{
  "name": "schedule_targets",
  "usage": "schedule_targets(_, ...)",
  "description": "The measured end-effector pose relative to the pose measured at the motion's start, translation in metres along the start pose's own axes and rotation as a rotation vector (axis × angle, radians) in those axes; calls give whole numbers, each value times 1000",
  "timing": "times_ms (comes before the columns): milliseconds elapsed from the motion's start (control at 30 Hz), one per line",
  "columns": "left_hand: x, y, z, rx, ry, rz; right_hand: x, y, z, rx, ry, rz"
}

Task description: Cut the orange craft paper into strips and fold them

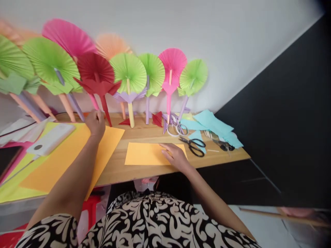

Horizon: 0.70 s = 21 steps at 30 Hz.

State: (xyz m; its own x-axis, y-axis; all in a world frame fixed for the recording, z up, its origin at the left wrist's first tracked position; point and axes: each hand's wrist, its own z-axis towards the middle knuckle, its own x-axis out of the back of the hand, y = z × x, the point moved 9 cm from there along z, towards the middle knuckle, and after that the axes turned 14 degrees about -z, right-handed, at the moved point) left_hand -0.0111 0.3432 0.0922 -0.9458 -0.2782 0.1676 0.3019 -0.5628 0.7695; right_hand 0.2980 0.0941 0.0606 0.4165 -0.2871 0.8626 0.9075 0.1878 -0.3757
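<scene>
On the wooden table in front of me lies a rectangular orange-yellow sheet of paper (144,154). My right hand (177,156) rests on its right part, fingers stretched out and open. Further left, my left hand (95,123) is closed above a larger orange sheet (110,141), close to the stems of the paper fans. Whatever its curled fingers hold, if anything, is hidden. A dark red paper fan (96,70) with a red stem stands just beyond this hand, and a pink stem (93,101) comes down right behind it.
Several green, pink and peach paper fans (128,70) line the wall. Black-handled scissors (193,146), white-handled scissors (178,129) and light blue paper (213,124) lie at the right. A white power bank (51,139) with a cable sits on yellow and orange sheets at the left.
</scene>
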Motion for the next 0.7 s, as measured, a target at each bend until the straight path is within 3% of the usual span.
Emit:
schedule_targets(67,-4,34,3,-154,6,76,10,12,-44,-16,-33,-105)
schedule_targets(133,-25,69,4,-253,-121,115,23,25,-72,-52,-32,-178)
schedule_targets(233,-65,125,-9,-323,-372,102,35,37,-90,-94,17,-235)
schedule_targets(300,-92,164,-37,-374,-561,49,32,35,-92,-74,13,-240)
schedule_targets(400,-123,209,-106,-445,-822,-61,17,27,-92,-28,-22,-240)
schedule_targets(467,-139,218,-163,-455,-1034,-124,11,25,-94,-22,-22,-243)
schedule_targets(567,-152,205,-235,-458,-1268,-104,7,25,-100,-5,-9,-231)
schedule_targets(633,-151,190,-265,-478,-1329,-61,7,26,-104,6,21,-225)
schedule_targets(700,-147,178,-280,-499,-1333,-23,8,26,-108,8,67,-220)
